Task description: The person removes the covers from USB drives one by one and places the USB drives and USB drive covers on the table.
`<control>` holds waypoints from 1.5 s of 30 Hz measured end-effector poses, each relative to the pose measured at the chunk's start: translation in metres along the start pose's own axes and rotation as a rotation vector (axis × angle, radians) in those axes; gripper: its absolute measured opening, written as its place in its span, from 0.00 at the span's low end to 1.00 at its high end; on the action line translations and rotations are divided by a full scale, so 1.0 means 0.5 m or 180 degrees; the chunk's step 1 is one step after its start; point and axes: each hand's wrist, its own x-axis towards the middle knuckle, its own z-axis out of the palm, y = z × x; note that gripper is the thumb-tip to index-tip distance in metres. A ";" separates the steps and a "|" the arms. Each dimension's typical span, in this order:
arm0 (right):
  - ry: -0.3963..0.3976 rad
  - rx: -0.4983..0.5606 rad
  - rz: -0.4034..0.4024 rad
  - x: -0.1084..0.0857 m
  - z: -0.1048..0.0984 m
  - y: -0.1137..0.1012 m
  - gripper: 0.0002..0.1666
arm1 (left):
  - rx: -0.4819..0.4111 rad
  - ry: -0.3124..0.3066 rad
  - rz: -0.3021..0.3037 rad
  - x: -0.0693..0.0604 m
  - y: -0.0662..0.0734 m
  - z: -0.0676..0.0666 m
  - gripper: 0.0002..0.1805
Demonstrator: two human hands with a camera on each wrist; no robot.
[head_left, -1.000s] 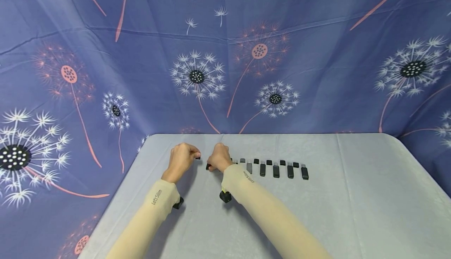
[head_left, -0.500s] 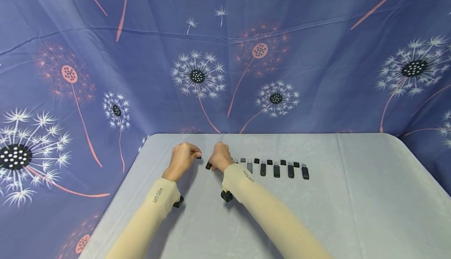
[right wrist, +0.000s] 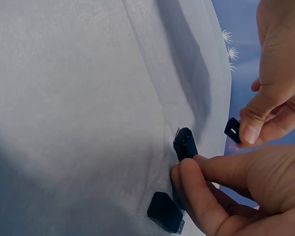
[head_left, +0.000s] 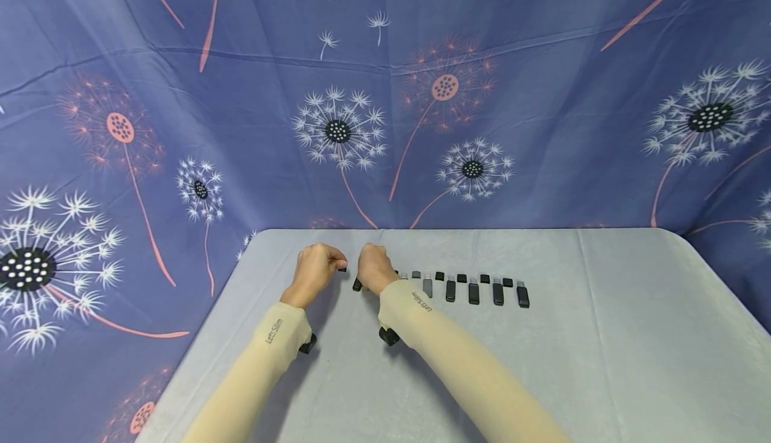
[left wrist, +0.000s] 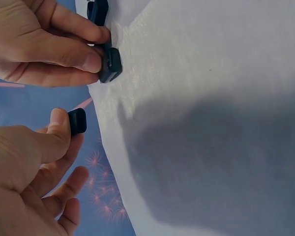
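Observation:
My left hand (head_left: 314,270) pinches a small black cap (left wrist: 77,121) between thumb and finger, raised off the table; one end of this cap (right wrist: 232,130) shows a pale slot in the right wrist view. Beside it, my right hand (head_left: 375,270) has its fingertips on a black USB flash drive (right wrist: 187,142) at the table surface, seeming to pinch it. That drive (head_left: 357,284) is partly hidden by the fingers in the head view. Close to the right hand lies another black USB flash drive (right wrist: 164,212).
To the right, several uncapped USB flash drives (head_left: 474,292) lie in a row, one of them grey (head_left: 427,286). Small caps (head_left: 462,278) lie behind them. The right hand and sleeve cover the row's left end. A patterned cloth (head_left: 385,128) hangs behind the grey table (head_left: 650,336).
The right hand has shifted slightly left, and the flash drive at its fingers has changed its angle a little. The left hand still holds the cap, almost in the same place.

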 end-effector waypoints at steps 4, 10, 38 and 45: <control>0.0009 0.0044 0.0018 0.001 0.002 0.002 0.12 | 0.0006 -0.0023 -0.0013 0.002 -0.003 0.010 0.03; -0.0022 0.0023 0.0047 0.002 0.000 0.003 0.14 | -0.0028 -0.0183 -0.0147 0.009 -0.003 0.027 0.04; -0.0135 0.0007 -0.0025 -0.006 -0.003 0.000 0.13 | -0.0103 -0.0312 -0.0159 0.026 0.001 0.074 0.07; -0.0151 0.0022 -0.0043 -0.005 -0.003 0.003 0.13 | -0.0194 -0.0255 -0.0112 0.027 -0.002 0.078 0.08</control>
